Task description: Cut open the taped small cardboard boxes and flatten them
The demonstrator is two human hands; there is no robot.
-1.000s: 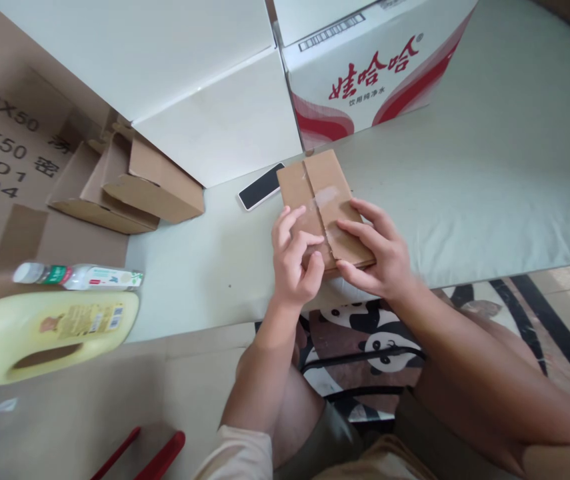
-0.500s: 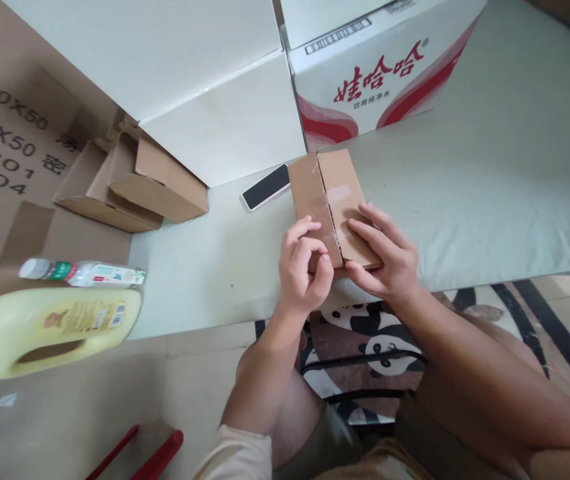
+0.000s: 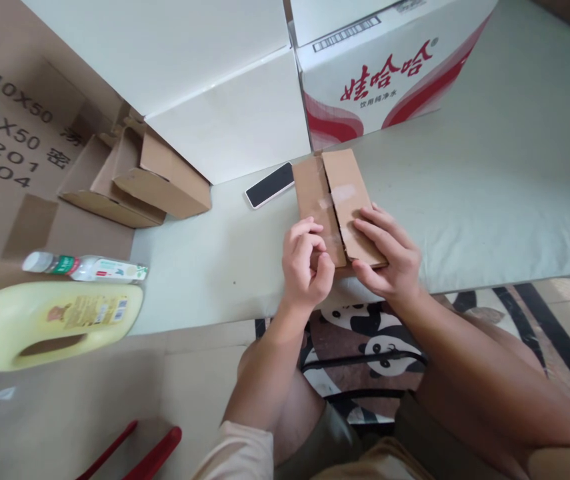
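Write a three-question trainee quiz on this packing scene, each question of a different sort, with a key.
1. True or false: the right hand lies flat on the small cardboard box.
2. Multiple choice: what lies just left of that box on the pale surface? A) scissors B) a phone C) a tape roll
3. Fill in: the left hand is curled at the box's near ____ flap.

Key
1. True: its fingers rest on the right flap, pressing it down.
2. B: the phone lies face up, dark screen showing.
3. Left: the fingers pinch at the near end of that flap, beside the centre seam.
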